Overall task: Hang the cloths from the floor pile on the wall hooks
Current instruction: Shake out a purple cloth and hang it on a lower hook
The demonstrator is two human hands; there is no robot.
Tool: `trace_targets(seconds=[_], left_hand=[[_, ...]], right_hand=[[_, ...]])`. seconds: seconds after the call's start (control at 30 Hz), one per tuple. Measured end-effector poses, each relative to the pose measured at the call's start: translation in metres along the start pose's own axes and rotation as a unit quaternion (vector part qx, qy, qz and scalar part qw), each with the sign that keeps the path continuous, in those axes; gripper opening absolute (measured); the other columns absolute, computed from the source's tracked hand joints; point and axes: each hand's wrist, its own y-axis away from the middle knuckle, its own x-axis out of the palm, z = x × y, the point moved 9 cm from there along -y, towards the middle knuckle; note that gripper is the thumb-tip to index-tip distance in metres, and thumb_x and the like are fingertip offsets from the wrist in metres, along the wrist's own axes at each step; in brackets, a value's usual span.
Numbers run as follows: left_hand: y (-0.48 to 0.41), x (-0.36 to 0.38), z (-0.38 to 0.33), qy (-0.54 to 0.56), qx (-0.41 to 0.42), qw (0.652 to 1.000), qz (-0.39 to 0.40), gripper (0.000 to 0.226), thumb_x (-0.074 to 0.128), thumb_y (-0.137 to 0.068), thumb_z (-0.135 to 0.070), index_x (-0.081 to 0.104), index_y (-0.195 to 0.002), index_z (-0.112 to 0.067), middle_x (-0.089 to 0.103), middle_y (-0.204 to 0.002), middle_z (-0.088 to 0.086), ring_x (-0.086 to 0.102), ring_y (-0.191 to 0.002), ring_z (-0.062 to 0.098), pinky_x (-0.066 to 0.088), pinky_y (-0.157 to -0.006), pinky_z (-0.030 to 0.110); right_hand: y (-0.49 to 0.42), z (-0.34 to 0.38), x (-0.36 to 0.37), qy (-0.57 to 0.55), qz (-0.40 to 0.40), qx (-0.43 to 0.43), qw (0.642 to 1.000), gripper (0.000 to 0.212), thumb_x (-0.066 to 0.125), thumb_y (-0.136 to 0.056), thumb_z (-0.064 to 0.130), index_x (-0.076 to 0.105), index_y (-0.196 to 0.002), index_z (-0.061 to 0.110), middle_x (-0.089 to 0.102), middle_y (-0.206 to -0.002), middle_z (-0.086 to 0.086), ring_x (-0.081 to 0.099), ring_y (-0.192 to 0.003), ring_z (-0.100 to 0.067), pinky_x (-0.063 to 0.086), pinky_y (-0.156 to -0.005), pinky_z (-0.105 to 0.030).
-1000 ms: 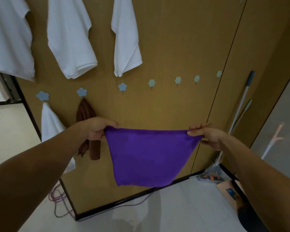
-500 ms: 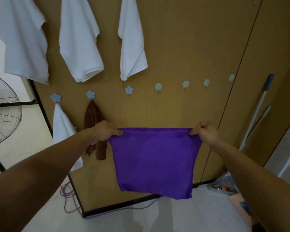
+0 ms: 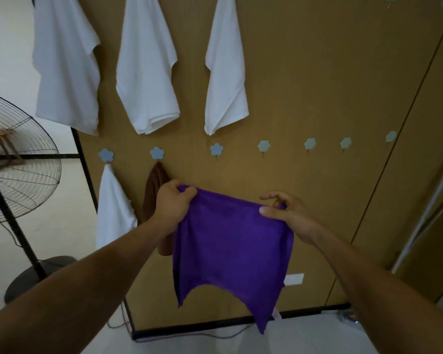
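A purple cloth (image 3: 230,251) hangs in front of the wooden wall panel (image 3: 304,85), held by its top edge. My left hand (image 3: 173,203) grips the cloth's upper left corner. My right hand (image 3: 284,213) pinches the upper right corner between thumb and fingers. A row of flower-shaped hooks crosses the panel above my hands; the bare blue hook (image 3: 216,149) is just above the cloth. A brown cloth (image 3: 152,192) hangs on the hook to its left, partly behind my left hand, and a white cloth (image 3: 114,213) hangs further left.
Three white garments (image 3: 146,72) hang from an upper row. More bare hooks (image 3: 310,144) run to the right. A standing fan (image 3: 16,159) is at the left, its base on the floor. A mop handle (image 3: 430,208) leans at the right. Cables lie along the panel's foot.
My hands have come closer together and the cloth's top edge has slackened; it now hangs in folds. The view has tilted up and moved nearer the wall.
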Motion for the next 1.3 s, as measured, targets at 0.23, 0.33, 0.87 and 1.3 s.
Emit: trace_targets(seconds=[0.23,0.33,0.87,1.3], left_hand=[[-0.060,0.013,0.039,0.102,-0.044,0.993,0.034,0.020,0.059,-0.086,-0.005,0.051,-0.085,-0.024,0.057,-0.082,-0.008,0.054,-0.066,0.000,0.042,-0.045,0.007],[-0.088,0.030,0.045,0.045,-0.026,0.992,0.114,0.020,0.049,-0.093,-0.010,0.055,-0.092,-0.030,0.057,-0.090,-0.004,0.054,-0.072,0.004,0.041,-0.049,0.005],[-0.203,0.078,0.062,-0.147,0.084,0.981,0.094,0.031,0.058,-0.091,-0.045,0.072,-0.094,-0.018,0.070,-0.080,-0.005,0.063,-0.073,0.006,0.051,-0.067,0.019],[-0.235,0.111,0.148,-0.208,-0.082,0.974,-0.018,0.032,0.059,-0.088,-0.049,0.064,-0.079,-0.019,0.063,-0.068,-0.007,0.059,-0.065,0.012,0.043,-0.054,0.023]], right_hand=[[-0.062,-0.011,0.019,-0.071,-0.056,0.034,0.995,0.025,0.081,-0.075,0.018,0.070,-0.087,-0.001,0.073,-0.086,-0.014,0.068,-0.073,-0.020,0.056,-0.066,-0.028],[-0.090,-0.011,0.030,-0.100,-0.073,0.034,0.992,0.022,0.076,-0.081,0.018,0.065,-0.088,0.002,0.069,-0.081,-0.009,0.064,-0.070,-0.016,0.054,-0.062,-0.024],[-0.236,-0.025,0.023,0.063,-0.229,-0.009,0.971,0.017,0.071,-0.084,0.033,0.071,-0.088,0.016,0.072,-0.086,0.001,0.067,-0.084,-0.018,0.056,-0.082,-0.040],[-0.317,-0.082,0.037,0.142,-0.190,0.048,0.970,0.021,0.070,-0.084,0.039,0.069,-0.087,0.019,0.069,-0.083,0.002,0.066,-0.082,-0.018,0.056,-0.075,-0.033]])
